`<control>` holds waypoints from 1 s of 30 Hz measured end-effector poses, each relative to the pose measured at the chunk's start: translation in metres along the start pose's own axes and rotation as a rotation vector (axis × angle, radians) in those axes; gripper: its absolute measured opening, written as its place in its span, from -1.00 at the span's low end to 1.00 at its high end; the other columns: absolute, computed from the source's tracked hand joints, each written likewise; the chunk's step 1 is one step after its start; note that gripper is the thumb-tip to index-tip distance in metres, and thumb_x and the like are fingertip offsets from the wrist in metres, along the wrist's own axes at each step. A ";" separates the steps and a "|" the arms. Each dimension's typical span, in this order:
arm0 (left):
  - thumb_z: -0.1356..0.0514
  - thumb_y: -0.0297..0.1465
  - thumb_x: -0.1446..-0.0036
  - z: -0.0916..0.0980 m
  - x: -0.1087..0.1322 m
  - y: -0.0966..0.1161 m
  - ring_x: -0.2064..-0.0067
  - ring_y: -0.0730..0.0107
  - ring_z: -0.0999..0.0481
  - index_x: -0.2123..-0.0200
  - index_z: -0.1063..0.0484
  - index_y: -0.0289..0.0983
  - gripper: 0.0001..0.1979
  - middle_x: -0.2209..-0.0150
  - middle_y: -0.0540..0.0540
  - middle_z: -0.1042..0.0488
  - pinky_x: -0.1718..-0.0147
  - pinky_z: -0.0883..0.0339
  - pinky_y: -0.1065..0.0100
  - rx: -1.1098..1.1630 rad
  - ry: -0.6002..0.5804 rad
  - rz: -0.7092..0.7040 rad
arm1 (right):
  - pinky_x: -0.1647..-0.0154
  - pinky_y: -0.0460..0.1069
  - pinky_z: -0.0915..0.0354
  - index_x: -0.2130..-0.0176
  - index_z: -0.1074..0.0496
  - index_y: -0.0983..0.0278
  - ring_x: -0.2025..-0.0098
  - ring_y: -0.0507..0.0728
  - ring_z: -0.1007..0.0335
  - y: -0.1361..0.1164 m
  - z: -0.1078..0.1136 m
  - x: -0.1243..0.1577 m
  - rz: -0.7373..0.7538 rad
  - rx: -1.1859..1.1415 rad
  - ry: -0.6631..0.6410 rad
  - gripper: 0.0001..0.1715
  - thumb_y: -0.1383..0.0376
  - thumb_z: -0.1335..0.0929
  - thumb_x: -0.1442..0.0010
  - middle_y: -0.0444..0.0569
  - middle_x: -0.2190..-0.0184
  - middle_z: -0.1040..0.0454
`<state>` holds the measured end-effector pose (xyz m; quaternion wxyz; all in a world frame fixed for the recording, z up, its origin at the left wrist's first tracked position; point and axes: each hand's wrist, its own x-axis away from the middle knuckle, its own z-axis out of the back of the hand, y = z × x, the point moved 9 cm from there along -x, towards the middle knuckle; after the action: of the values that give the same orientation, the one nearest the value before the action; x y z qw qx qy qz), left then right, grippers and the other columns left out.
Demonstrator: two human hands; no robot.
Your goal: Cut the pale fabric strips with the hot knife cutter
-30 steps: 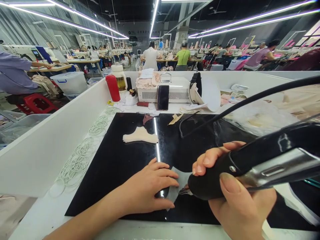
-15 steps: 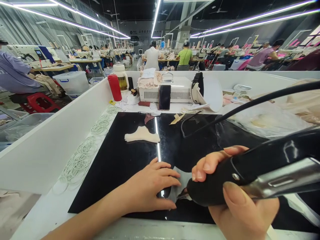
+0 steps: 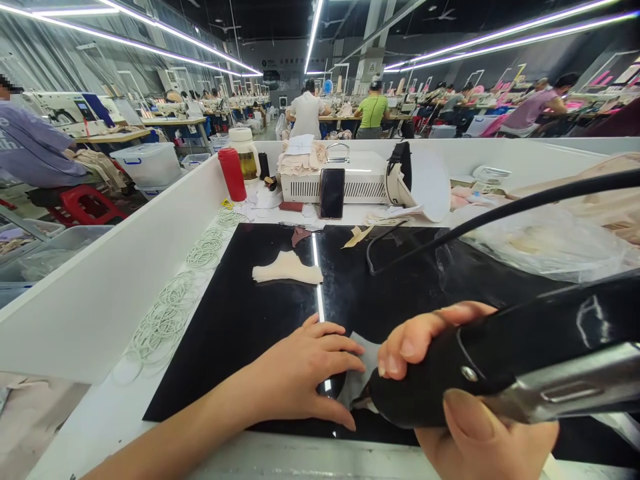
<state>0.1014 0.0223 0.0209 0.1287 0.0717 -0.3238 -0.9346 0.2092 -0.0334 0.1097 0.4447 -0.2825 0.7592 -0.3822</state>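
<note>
My left hand (image 3: 313, 370) lies with its fingers stretched out, fingertips on a small piece of thin grey material (image 3: 361, 370) on the black board (image 3: 240, 333). My right hand (image 3: 480, 427) is wrapped round a black corded hand tool (image 3: 425, 390) with a metal lever (image 3: 565, 387) along its side. The tool's nose is over the right side of the grey piece, close to my left fingertips. What its tip does there is hidden by the tool's body. Farther back on the board lies a cream, padded-looking shaped piece (image 3: 287, 267).
A thick black cable (image 3: 480, 219) arches over the board's right side. Coiled pale-green loops (image 3: 163, 327) line the left wall. Behind the board stand a phone (image 3: 332, 193), a vented white box (image 3: 367, 190) and a red bottle (image 3: 231, 175). A plastic bag (image 3: 545, 240) lies at right.
The tool's nose and my right fingers have dropped slightly. My left hand stays on the grey piece, its thumb a little lower. The whole view has shifted slightly.
</note>
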 end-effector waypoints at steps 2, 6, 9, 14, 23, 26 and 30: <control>-0.44 -0.15 -0.14 0.000 0.000 0.000 -0.36 -0.10 -0.27 -0.16 -0.48 -0.10 -0.46 -0.26 -0.09 -0.46 -0.39 0.12 -0.24 0.003 0.008 -0.010 | 0.46 0.00 -0.48 0.05 -0.38 0.08 0.47 0.08 -0.40 0.004 0.001 0.004 -0.024 0.008 -0.025 -0.61 0.11 -0.53 -0.21 -0.16 0.45 -0.43; -0.45 -0.15 -0.13 0.001 0.001 -0.001 -0.37 -0.09 -0.26 -0.11 -0.51 -0.10 -0.51 -0.25 -0.10 -0.47 -0.38 0.10 -0.23 0.012 0.019 -0.034 | 0.36 0.07 -0.50 -0.04 -0.36 0.06 0.42 0.10 -0.44 0.011 0.005 0.009 -0.049 -0.016 -0.069 -0.62 0.16 -0.49 -0.28 -0.14 0.38 -0.48; -0.48 -0.12 -0.07 0.003 0.002 0.000 -0.31 -0.03 -0.34 -0.07 -0.52 -0.11 -0.49 -0.18 -0.09 -0.52 -0.40 0.14 -0.20 0.026 0.030 -0.051 | 0.39 0.04 -0.48 -0.02 -0.38 0.07 0.42 0.09 -0.44 0.009 0.011 0.003 -0.039 -0.026 -0.044 -0.60 0.15 -0.51 -0.26 -0.15 0.37 -0.48; -0.50 -0.05 -0.01 0.010 0.001 0.005 -0.15 0.11 -0.47 0.06 -0.55 -0.17 -0.50 -0.06 -0.11 -0.53 -0.43 0.24 -0.15 0.037 0.106 -0.058 | 0.44 0.02 -0.48 0.11 -0.45 0.15 0.48 0.08 -0.42 -0.007 0.042 -0.017 0.076 0.047 0.197 -0.62 0.20 -0.56 -0.11 -0.18 0.43 -0.48; -0.34 0.03 -0.20 -0.003 0.000 0.007 -0.37 -0.05 -0.26 -0.26 -0.41 -0.14 -0.34 -0.29 -0.17 -0.41 -0.41 0.13 -0.24 -0.039 0.033 -0.006 | 0.34 0.06 -0.43 0.04 -0.45 0.13 0.42 0.10 -0.43 0.001 0.053 -0.022 0.119 0.062 0.216 -0.61 0.23 -0.55 -0.16 -0.18 0.38 -0.49; -0.34 0.04 -0.19 -0.005 0.001 0.004 -0.36 -0.09 -0.28 -0.27 -0.40 -0.11 -0.34 -0.29 -0.15 -0.41 -0.40 0.11 -0.29 -0.081 0.023 0.003 | 0.32 0.07 -0.44 0.01 -0.43 0.11 0.40 0.09 -0.45 0.005 0.049 -0.019 0.116 0.054 0.185 -0.64 0.23 -0.52 -0.22 -0.19 0.35 -0.49; -0.32 0.04 -0.21 -0.006 0.001 0.004 -0.36 -0.11 -0.28 -0.26 -0.42 -0.06 -0.37 -0.31 -0.13 -0.40 -0.39 0.10 -0.30 -0.114 0.018 -0.005 | 0.31 0.05 -0.44 0.00 -0.42 0.10 0.40 0.07 -0.45 0.007 0.048 -0.018 0.106 0.047 0.168 -0.64 0.25 -0.51 -0.24 -0.19 0.33 -0.49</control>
<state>0.1023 0.0154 0.0184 0.1332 0.0733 -0.2687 -0.9511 0.2591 -0.0311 0.0972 0.4055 -0.1983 0.7987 -0.3980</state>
